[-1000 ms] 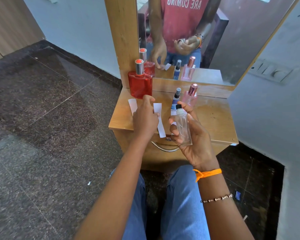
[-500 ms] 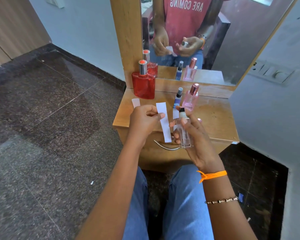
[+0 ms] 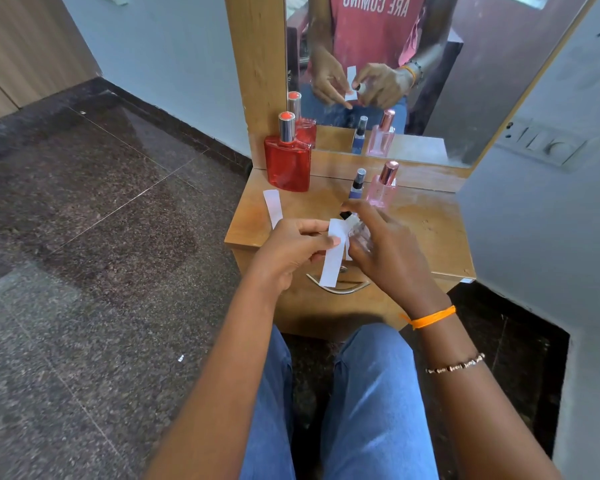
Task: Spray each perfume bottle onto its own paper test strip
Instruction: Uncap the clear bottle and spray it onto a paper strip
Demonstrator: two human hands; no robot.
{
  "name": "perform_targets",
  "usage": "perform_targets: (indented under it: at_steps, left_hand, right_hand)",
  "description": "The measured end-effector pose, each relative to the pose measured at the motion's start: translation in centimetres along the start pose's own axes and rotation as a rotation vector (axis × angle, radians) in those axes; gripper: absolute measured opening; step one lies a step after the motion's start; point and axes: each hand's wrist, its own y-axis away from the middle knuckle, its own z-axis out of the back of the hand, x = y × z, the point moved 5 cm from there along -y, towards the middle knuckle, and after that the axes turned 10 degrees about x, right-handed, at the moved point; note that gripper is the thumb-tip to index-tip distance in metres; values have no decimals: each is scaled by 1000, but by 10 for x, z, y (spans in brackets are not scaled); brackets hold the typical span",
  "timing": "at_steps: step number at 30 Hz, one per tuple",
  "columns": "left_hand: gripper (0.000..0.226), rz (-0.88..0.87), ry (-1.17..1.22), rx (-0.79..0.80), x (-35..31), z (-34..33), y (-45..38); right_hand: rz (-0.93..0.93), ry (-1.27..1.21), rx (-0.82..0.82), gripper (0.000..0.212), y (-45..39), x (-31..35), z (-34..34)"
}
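My left hand (image 3: 291, 251) pinches a white paper strip (image 3: 332, 261) near its top, and the strip hangs down in front of the drawer. My right hand (image 3: 383, 251) is wrapped around a small clear spray bottle (image 3: 355, 226) with a black nozzle, held right beside the strip with a finger over the top. On the wooden table (image 3: 430, 230) stand a red bottle (image 3: 287, 164), a slim blue spray bottle (image 3: 356, 184) and a pink bottle (image 3: 382, 188). A second paper strip (image 3: 272, 206) lies flat on the table's left side.
A mirror (image 3: 465, 81) in a wooden frame rises behind the bottles and reflects my hands. A metal drawer handle (image 3: 340, 287) sits below the table edge. My knees in blue jeans are under the table front. A wall with a switch panel (image 3: 544, 143) is close on the right.
My left hand lifted the strip off the table and brought it right, up against the clear bottle. My right hand turned over the bottle, with a finger now on top of the nozzle.
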Motion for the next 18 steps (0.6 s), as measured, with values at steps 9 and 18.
perform_targets:
  at_steps: [9, 18]
  left_hand:
    - [22, -36, 32, -22, -1, -3, -2]
    - [23, -34, 33, -29, -1, -4, -1]
  right_hand:
    - [16, 200, 24, 46, -7, -2, 1]
    - [30, 174, -19, 44, -6, -1, 1]
